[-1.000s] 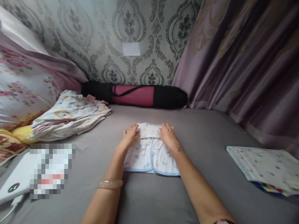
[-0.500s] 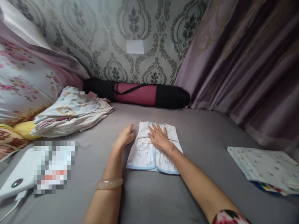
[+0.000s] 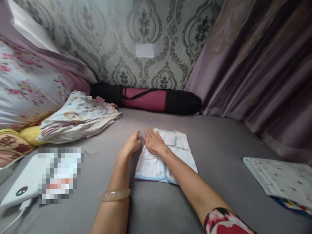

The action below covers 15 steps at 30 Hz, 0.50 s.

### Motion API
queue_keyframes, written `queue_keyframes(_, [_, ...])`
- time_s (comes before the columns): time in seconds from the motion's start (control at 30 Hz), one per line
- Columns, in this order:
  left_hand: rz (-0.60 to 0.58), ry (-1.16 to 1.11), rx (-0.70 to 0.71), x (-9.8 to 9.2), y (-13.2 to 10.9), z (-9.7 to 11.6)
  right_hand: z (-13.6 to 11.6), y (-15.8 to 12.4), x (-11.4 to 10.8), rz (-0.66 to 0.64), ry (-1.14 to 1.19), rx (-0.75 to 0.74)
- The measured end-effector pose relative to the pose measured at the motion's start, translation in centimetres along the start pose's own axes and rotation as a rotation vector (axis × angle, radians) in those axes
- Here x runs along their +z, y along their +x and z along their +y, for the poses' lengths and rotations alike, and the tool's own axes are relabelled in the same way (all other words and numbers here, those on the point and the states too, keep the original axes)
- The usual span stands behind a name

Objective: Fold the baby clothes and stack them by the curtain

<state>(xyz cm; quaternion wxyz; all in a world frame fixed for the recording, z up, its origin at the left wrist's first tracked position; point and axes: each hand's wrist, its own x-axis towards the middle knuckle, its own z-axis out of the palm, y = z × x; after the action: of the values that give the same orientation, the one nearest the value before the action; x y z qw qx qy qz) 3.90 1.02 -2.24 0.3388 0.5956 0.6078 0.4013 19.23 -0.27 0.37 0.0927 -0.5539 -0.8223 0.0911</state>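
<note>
"How does it lie from your end?"

"I have the grey bed [image 3: 224, 143] under everything, and the long bag [image 3: 143, 100] across its far side; I place things by that bag. The small shirt [image 3: 181, 144] lies flat on the bed, on the bag's near side, its neck-to-hem line roughly square to the bag, neckline facing it."

"And the hands?"

"Near each other, apart as far as I can see. The right hand [image 3: 154, 142] rests flat, fingers pointing toward the bag, on the shirt's shoulder nearer the bag's left end; I see it grip nothing. The left hand [image 3: 133, 143] sits just off that edge, farther toward the bag's left end. So the right is nearer, with the shirt directly beneath it."

"What can't you make out?"

"Beyond the bag's right end, on the near side, a folded cloth [image 3: 280, 175] runs out of my view. The right forearm [image 3: 185, 178] covers a slanting strip of shirt. The left fingers are hidden, so I can't tell whether they pinch anything. The ties [image 3: 149, 156] are half covered."
</note>
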Motion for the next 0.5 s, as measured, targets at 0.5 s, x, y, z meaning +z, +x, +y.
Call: queue_keyframes(0.5, [-0.218,0.449,0.075,0.4,-2.2,5.9,2.3,-2.0,-2.8,0.068,0.107,0.063])
